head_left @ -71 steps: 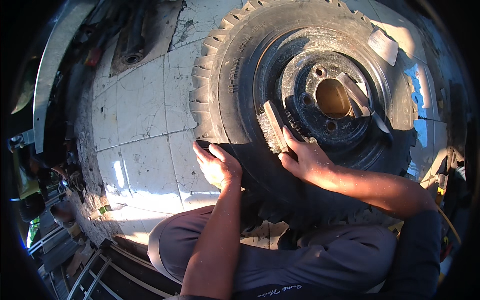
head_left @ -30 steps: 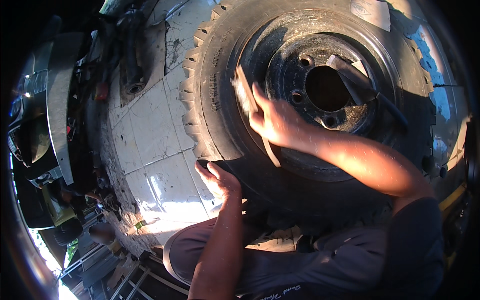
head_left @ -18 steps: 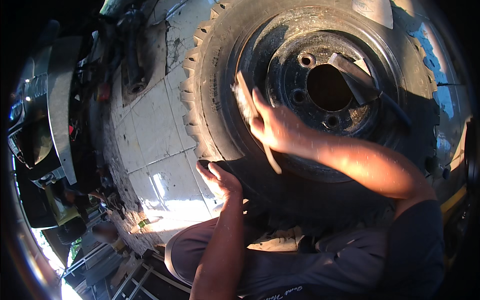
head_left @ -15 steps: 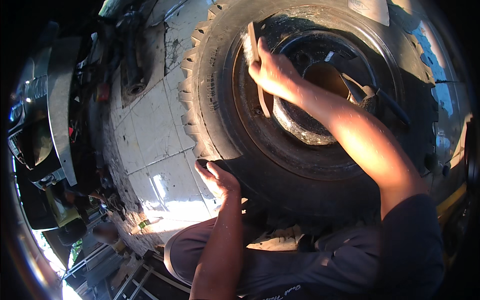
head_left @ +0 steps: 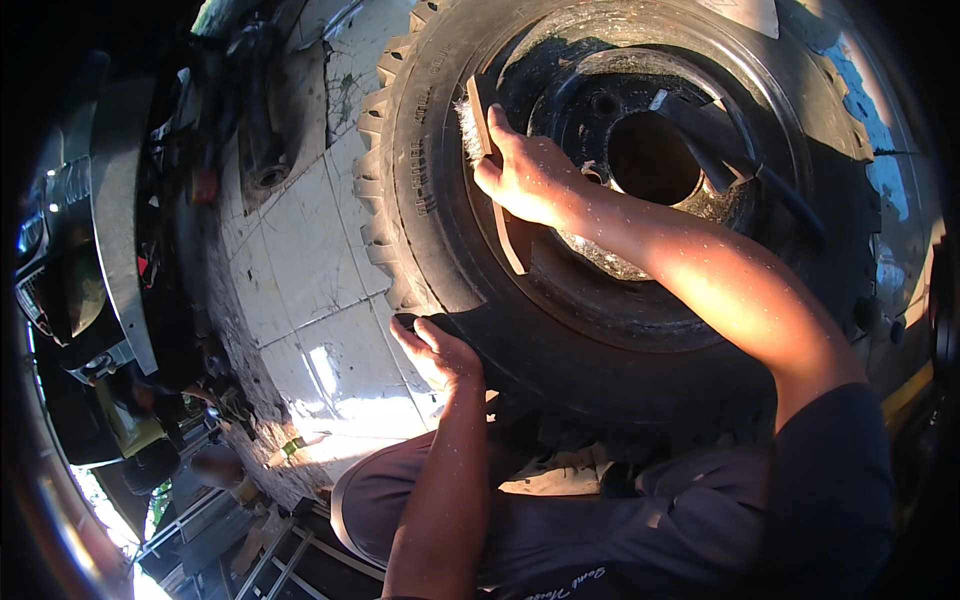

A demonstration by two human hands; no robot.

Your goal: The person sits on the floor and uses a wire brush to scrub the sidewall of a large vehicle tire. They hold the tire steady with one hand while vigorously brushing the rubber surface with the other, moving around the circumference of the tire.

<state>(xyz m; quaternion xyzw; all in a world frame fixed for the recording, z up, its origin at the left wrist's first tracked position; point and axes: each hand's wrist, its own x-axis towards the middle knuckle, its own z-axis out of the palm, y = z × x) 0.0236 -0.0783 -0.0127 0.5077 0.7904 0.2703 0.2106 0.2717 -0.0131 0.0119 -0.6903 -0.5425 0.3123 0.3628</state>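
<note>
A large tyre with chunky tread lies flat in front of me, mounted on a dark, worn steel wheel rim. My right hand grips a wire brush with a long wooden handle. Its pale bristles face left, against the inner sidewall beside the rim edge. Stretched along the wood is the index finger. At the tyre's near left edge, my left hand is closed around the tread, with some of its fingertips hidden.
A dark angular tool lies across the rim next to the round centre hole. Pale cracked tiles cover the floor on the left. Farther left stands a vehicle's metal bumper. A pipe-like metal part lies at the upper left.
My right hand has moved the brush left and toward me, from over the rim onto the tyre's inner sidewall. The left hand stays on the tread.
</note>
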